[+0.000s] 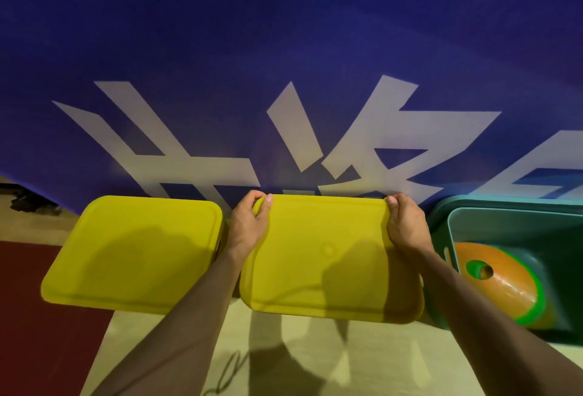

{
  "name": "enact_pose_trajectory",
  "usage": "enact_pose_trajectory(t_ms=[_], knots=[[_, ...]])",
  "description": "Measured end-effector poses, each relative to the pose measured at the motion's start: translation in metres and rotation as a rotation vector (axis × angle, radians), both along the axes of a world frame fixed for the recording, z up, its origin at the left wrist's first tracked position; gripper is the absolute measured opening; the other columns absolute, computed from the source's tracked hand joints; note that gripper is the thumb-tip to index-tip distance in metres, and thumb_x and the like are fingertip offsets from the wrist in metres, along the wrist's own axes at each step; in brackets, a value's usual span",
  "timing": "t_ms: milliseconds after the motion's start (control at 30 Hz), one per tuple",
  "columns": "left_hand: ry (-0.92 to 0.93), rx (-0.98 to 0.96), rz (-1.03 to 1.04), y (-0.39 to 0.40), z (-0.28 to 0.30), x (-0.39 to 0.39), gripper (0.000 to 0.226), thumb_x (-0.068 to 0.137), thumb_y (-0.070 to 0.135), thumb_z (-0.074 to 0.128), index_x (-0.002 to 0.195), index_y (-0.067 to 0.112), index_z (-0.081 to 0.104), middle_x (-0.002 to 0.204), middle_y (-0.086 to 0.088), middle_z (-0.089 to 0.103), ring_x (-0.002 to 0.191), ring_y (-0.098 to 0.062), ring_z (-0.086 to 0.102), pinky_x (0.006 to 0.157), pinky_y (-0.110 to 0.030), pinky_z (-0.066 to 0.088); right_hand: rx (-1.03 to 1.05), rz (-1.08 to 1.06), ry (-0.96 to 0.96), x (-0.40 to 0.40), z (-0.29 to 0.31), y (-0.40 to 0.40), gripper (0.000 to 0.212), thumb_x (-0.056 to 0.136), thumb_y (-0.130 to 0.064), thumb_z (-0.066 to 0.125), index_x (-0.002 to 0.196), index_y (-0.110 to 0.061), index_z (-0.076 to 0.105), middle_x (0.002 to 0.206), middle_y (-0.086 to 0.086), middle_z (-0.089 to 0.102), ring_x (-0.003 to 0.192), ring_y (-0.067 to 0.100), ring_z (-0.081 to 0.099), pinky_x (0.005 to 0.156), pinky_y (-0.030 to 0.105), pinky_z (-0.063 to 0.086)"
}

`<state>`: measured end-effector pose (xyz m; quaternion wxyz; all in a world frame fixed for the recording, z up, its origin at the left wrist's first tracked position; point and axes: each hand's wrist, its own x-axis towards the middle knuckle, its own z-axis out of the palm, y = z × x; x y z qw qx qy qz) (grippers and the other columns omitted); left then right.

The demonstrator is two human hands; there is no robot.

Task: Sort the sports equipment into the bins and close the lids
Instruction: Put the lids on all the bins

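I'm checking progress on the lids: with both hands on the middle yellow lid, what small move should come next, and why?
Probably press the middle lid down evenly until it seats. Left hand and right hand grip its far corners, and it looks slightly tilted. The green bin beside it is open, cones inside.

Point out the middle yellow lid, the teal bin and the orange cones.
middle yellow lid [328, 257]: head view, centre of its top.
teal bin [504, 216]: head view, far inner wall.
orange cones [504, 282]: head view, orange side of the top cone.

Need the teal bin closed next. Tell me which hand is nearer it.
Right. The right hand grips the middle yellow lid's far right corner, beside the teal bin; the left hand grips its far left corner.
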<state>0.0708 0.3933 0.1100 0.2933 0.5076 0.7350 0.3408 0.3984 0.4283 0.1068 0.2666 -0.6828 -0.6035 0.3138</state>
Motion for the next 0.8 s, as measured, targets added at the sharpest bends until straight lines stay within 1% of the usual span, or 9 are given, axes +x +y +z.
enact_pose_trajectory(t_ms=[100,200,300,400,533,633,700,800], knots=[[-0.081,-0.076,0.003,0.002,0.004,0.0,0.028,0.104,0.043,0.051,0.117,0.02,0.061,0.106,0.003,0.065,0.097,-0.011,0.06,0.072,-0.019,0.047,0.001,-0.003,0.008,0.0,-0.001,0.0,0.036,0.11,-0.035,0.036,0.123,-0.012,0.06,0.111,0.002,0.062,0.102,0.018,0.058,0.09,0.033,0.045],[-0.14,-0.127,0.014,0.005,0.005,-0.001,0.033,0.105,0.043,0.048,0.124,0.02,0.06,0.113,0.002,0.064,0.105,-0.014,0.058,0.082,-0.025,0.046,0.021,-0.007,0.007,0.0,-0.001,0.002,0.035,0.11,-0.033,0.038,0.122,-0.012,0.063,0.11,0.004,0.065,0.1,0.018,0.06,0.087,0.033,0.046],[-0.199,-0.171,0.017,0.008,0.006,-0.002,0.037,0.105,0.046,0.045,0.13,0.021,0.058,0.119,0.004,0.061,0.111,-0.013,0.055,0.088,-0.029,0.044,0.029,-0.003,0.015,0.0,0.0,0.004,0.035,0.11,-0.032,0.04,0.124,-0.011,0.064,0.11,0.005,0.067,0.099,0.018,0.061,0.087,0.032,0.046],[-0.248,-0.165,0.04,0.005,0.002,-0.005,0.037,0.105,0.045,0.047,0.131,0.021,0.059,0.119,0.005,0.061,0.113,-0.013,0.056,0.088,-0.027,0.044,0.008,0.007,0.011,0.001,-0.002,0.003,0.033,0.109,-0.031,0.042,0.123,-0.011,0.065,0.111,0.006,0.068,0.099,0.017,0.061,0.087,0.032,0.046],[-0.205,-0.103,-0.005,0.002,-0.001,-0.005,0.034,0.106,0.037,0.047,0.135,0.024,0.06,0.123,0.009,0.061,0.115,-0.01,0.055,0.09,-0.024,0.046,0.025,0.018,-0.004,0.002,-0.002,0.001,0.033,0.108,-0.032,0.044,0.124,-0.012,0.065,0.111,0.006,0.07,0.101,0.018,0.063,0.088,0.031,0.047],[-0.204,-0.125,-0.034,0.001,-0.002,-0.008,0.036,0.107,0.037,0.045,0.137,0.023,0.059,0.126,0.006,0.062,0.117,-0.013,0.056,0.097,-0.029,0.048,0.06,0.051,-0.004,0.002,0.002,-0.003,0.03,0.108,-0.032,0.045,0.122,-0.016,0.065,0.11,0.002,0.07,0.1,0.016,0.064,0.091,0.035,0.053],[-0.228,-0.173,-0.032,0.002,-0.004,-0.016,0.037,0.107,0.039,0.046,0.137,0.025,0.06,0.13,0.005,0.063,0.121,-0.016,0.057,0.105,-0.037,0.049,0.054,0.097,-0.016,0.002,0.007,-0.007,0.03,0.108,-0.031,0.044,0.125,-0.017,0.064,0.116,0.002,0.068,0.105,0.015,0.063,0.096,0.038,0.054],[-0.329,-0.234,0.021,0.004,0.001,-0.022,0.035,0.106,0.035,0.049,0.136,0.025,0.063,0.132,0.003,0.065,0.123,-0.019,0.059,0.109,-0.044,0.049,-0.003,0.138,-0.027,0.0,0.011,-0.018,0.036,0.109,-0.033,0.041,0.14,-0.02,0.054,0.134,0.005,0.062,0.121,0.02,0.057,0.105,0.039,0.047]])
